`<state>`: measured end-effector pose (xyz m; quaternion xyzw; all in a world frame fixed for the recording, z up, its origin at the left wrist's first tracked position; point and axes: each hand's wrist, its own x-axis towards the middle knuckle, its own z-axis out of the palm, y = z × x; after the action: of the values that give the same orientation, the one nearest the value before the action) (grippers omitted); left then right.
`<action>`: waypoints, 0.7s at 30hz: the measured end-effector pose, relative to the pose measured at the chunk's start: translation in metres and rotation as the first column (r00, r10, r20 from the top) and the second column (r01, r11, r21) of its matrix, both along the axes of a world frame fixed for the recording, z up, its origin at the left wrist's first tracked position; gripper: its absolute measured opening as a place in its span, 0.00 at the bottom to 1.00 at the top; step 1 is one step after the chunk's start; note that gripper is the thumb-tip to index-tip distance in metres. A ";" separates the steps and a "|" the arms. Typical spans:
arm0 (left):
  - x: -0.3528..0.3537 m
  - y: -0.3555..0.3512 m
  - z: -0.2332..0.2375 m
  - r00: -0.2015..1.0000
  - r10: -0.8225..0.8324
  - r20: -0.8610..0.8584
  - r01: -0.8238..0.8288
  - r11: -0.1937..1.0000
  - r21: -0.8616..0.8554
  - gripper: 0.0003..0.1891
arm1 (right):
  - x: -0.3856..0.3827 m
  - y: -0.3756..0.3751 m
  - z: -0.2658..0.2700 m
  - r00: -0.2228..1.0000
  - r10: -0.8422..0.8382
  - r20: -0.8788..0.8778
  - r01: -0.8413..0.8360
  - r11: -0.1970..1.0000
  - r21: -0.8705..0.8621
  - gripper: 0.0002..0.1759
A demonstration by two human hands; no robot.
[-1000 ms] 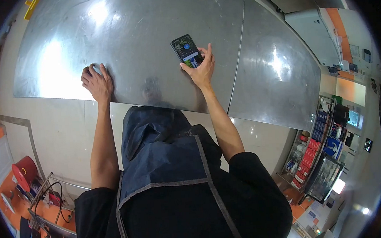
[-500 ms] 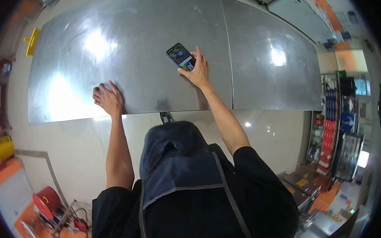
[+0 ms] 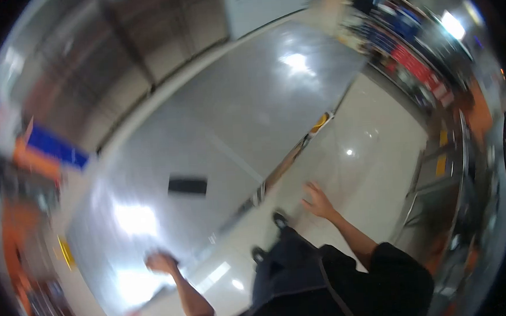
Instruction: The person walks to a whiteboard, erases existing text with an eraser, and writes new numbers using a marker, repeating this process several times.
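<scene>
A phone (image 3: 187, 186) with a dark screen lies flat on the metal table (image 3: 147, 135), and neither hand touches it. My left hand (image 3: 162, 262) is at the table's near edge, below and left of the phone. Its fingers are smeared by motion, so their shape does not show. Beyond the table's edge, above the floor, my right hand (image 3: 318, 201) hangs with its fingers apart and nothing in it.
Under the table's near edge shows a roll-like yellow item (image 3: 320, 122), blurred. Steel cabinets (image 3: 170, 30) stand along the far side. Shelves with red boxes (image 3: 412, 61) are at the upper right. A yellow object (image 3: 66, 252) sits by the table's left end.
My right hand has let go of the phone and moved off the table. The phone's screen was lit and is now dark. The view has swung round to the right.
</scene>
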<state>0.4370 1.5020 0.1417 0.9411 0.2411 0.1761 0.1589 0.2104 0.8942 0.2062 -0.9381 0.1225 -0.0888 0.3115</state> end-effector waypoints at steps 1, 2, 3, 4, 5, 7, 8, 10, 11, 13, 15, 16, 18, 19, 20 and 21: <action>0.003 0.019 -0.022 0.996 -0.022 -0.087 0.047 0.954 0.296 0.30 | -0.048 -0.023 -0.030 0.975 -0.218 -0.036 0.221 0.960 0.174 0.31; 0.003 0.016 -0.016 0.931 0.083 -0.356 0.182 0.740 0.648 0.28 | -0.094 -0.041 -0.045 0.887 -0.447 -0.114 0.461 0.850 0.254 0.28; 0.006 0.027 -0.047 0.993 -0.067 0.096 0.008 0.856 0.517 0.24 | -0.153 -0.073 -0.106 0.842 -0.531 -0.094 0.518 0.845 -0.131 0.27; -0.003 -0.008 -0.049 0.991 -0.106 0.079 0.046 0.838 0.544 0.24 | -0.187 -0.081 -0.082 0.558 -0.739 -0.377 0.818 0.567 0.099 0.26; -0.013 -0.060 -0.048 0.985 -0.165 0.047 0.117 0.846 0.520 0.24 | -0.231 -0.097 -0.109 0.379 -0.823 -0.424 0.925 0.324 0.198 0.23; -0.035 -0.171 -0.063 0.917 -0.390 -0.088 0.393 0.839 0.375 0.24 | -0.300 -0.110 -0.134 0.056 -0.867 -0.495 0.969 -0.072 0.236 0.17; -0.042 -0.234 -0.068 0.846 -0.507 -0.168 0.534 0.797 0.282 0.24 | -0.329 -0.109 -0.155 -0.030 -0.874 -0.486 0.937 -0.193 0.290 0.13; -0.060 -0.340 -0.071 0.641 -0.702 -0.310 0.743 0.669 0.020 0.24 | -0.398 -0.098 -0.263 0.041 -0.816 -0.577 0.999 0.021 0.041 0.15; -0.068 -0.388 -0.074 0.527 -0.766 -0.368 0.789 0.602 -0.123 0.24 | -0.428 -0.080 -0.347 0.137 -0.817 -0.560 0.956 0.258 -0.143 0.14; -0.083 -0.473 -0.070 0.312 -0.823 -0.474 0.767 0.513 -0.386 0.25 | -0.478 -0.080 -0.299 0.442 -0.536 -0.720 0.866 0.463 0.187 0.11; -0.091 -0.534 -0.073 0.132 -0.827 -0.547 0.694 0.471 -0.545 0.25 | -0.464 -0.093 -0.233 0.513 -0.647 -0.564 0.851 0.294 0.436 0.09; -0.093 -0.557 -0.076 0.060 -0.813 -0.579 0.653 0.471 -0.593 0.25 | -0.456 -0.105 -0.198 0.559 -0.700 -0.444 0.793 0.294 0.534 0.09; -0.089 -0.598 -0.085 -0.052 -0.771 -0.634 0.594 0.487 -0.641 0.25 | -0.435 -0.178 -0.211 0.361 -0.562 -0.744 0.930 0.156 0.334 0.12; -0.087 -0.619 -0.089 -0.094 -0.749 -0.655 0.568 0.500 -0.654 0.25 | -0.420 -0.219 -0.201 0.270 -0.451 -0.850 0.962 0.096 0.254 0.16; -0.081 -0.641 -0.097 -0.127 -0.726 -0.675 0.547 0.517 -0.659 0.25 | -0.411 -0.259 -0.204 0.179 -0.323 -0.929 0.984 0.058 0.169 0.20; -0.070 -0.665 -0.104 -0.147 -0.711 -0.687 0.538 0.526 -0.659 0.26 | -0.403 -0.301 -0.213 0.188 -0.265 -0.946 0.955 0.276 0.112 0.21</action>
<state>0.3669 0.8366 0.0375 0.8178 -0.1907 -0.5303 0.1166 -0.1921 0.5929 -0.0066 -0.4854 0.6842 0.2609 0.4777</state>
